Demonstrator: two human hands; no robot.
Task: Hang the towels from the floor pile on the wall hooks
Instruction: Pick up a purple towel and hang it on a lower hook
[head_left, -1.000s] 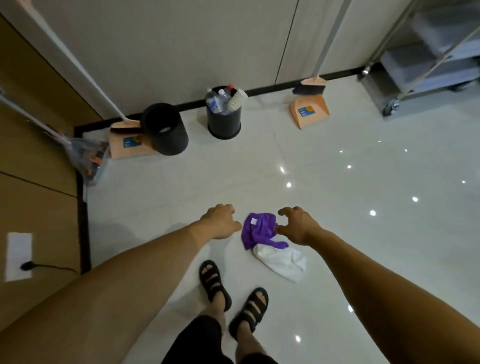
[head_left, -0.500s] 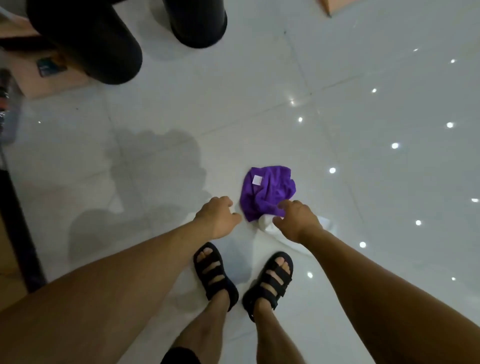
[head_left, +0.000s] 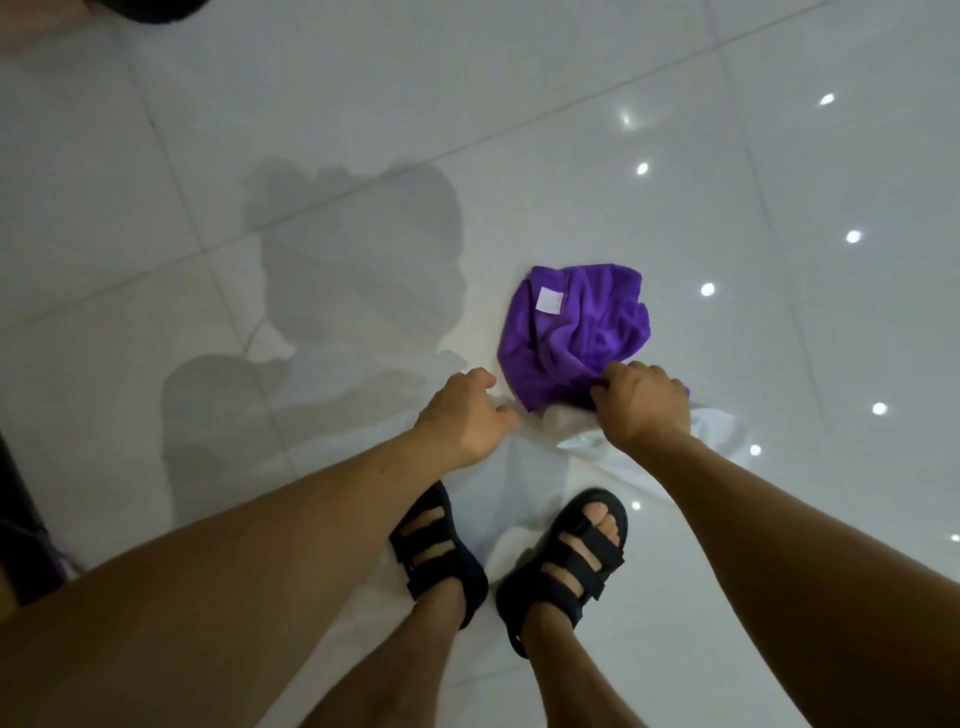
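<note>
A crumpled purple towel (head_left: 576, 335) with a small white label lies on the glossy white floor, on top of a white towel (head_left: 711, 431) that shows below and to the right of it. My right hand (head_left: 641, 402) is down on the purple towel's near edge, its fingers curled into the cloth. My left hand (head_left: 465, 415) hovers just left of the pile with loosely curled fingers, holding nothing. No wall hooks are in view.
My two feet in black sandals (head_left: 441, 551) stand just behind the pile. A black bin's base (head_left: 150, 5) shows at the top left edge. A dark skirting strip (head_left: 15, 519) runs along the left edge. Ceiling lights reflect off the floor tiles (head_left: 779, 156).
I have bent lower, so the view dropped from the bins and dustpans to the floor. My right hand went from hovering beside the purple towel to gripping its near edge.
</note>
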